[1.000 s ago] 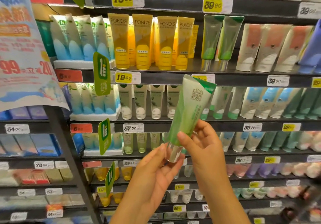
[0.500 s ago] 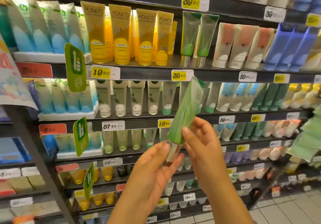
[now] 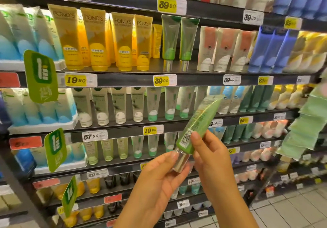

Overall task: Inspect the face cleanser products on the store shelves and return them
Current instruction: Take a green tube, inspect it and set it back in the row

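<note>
Head view shows a green tube (image 3: pixel 198 123) of face cleanser held up in front of the store shelves (image 3: pixel 194 79). It leans to the right, with its silver cap (image 3: pixel 180 162) at the bottom. The right hand (image 3: pixel 210 155) pinches the low part of the tube between thumb and fingers. The left hand (image 3: pixel 159 176) holds the cap with its fingertips curled round it.

A second ago the front of the tube, with its logo, faced the camera. Half a second ago it was edge-on. Now the back faces the camera, with a barcode (image 3: pixel 186 138) and small print. So the tube has been turned over, and I think the person is reading the back. The looking part seems well under way. The tube is not yet back in its place.

On an upper shelf stand two matching green tubes (image 3: pixel 179 43) with silver caps, above a yellow price tag (image 3: pixel 164 80). That may be where this one goes. Left of them are yellow tubes (image 3: pixel 99 40). To the right are peach and white tubes (image 3: pixel 224 49), then blue tubes (image 3: pixel 272 49). Green signs (image 3: pixel 41 76) stick out at the left. A pale tiled floor (image 3: pixel 292 210) shows at the bottom right. The camera has also swung to the right, so more of the floor shows.
</note>
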A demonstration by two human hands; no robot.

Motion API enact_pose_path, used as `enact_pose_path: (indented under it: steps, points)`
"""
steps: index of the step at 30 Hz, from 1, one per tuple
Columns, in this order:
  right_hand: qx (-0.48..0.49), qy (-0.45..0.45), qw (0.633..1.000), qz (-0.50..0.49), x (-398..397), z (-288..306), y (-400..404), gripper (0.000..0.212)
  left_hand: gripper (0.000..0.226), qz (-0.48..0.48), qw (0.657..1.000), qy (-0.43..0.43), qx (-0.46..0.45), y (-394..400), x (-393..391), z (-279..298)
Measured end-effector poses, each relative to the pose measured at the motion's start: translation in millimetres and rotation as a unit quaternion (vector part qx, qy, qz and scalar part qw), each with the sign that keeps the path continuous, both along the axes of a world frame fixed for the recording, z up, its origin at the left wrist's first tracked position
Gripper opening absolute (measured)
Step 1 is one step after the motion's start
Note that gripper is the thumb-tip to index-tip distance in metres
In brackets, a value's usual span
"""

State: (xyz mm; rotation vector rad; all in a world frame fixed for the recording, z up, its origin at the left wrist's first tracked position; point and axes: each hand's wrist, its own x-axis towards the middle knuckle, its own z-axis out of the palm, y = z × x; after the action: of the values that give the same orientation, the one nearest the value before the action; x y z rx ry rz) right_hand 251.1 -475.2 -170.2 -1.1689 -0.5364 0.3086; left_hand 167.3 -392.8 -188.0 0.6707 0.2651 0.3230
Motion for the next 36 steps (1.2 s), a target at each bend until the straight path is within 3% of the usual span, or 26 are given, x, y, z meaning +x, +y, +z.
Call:
enact_pose_path:
  steps: [5,18,26,36]
  points:
    - [0.056,0.047,0.997,-0.003,10,2,-7,0.042,0.027,-0.037,0.999,0.002,-0.017,-9,10,3]
    - [0.047,0.022,0.998,0.023,28,6,-15,0.038,0.025,-0.006,1.000,0.008,0.010,-14,15,-3]
    - [0.119,0.071,0.990,0.006,34,4,-14,0.032,0.026,-0.018,1.000,0.011,-0.009,-19,20,1]
    - [0.087,0.078,0.992,0.042,42,1,-22,0.032,0.033,-0.006,1.000,0.025,-0.006,-25,31,-9]
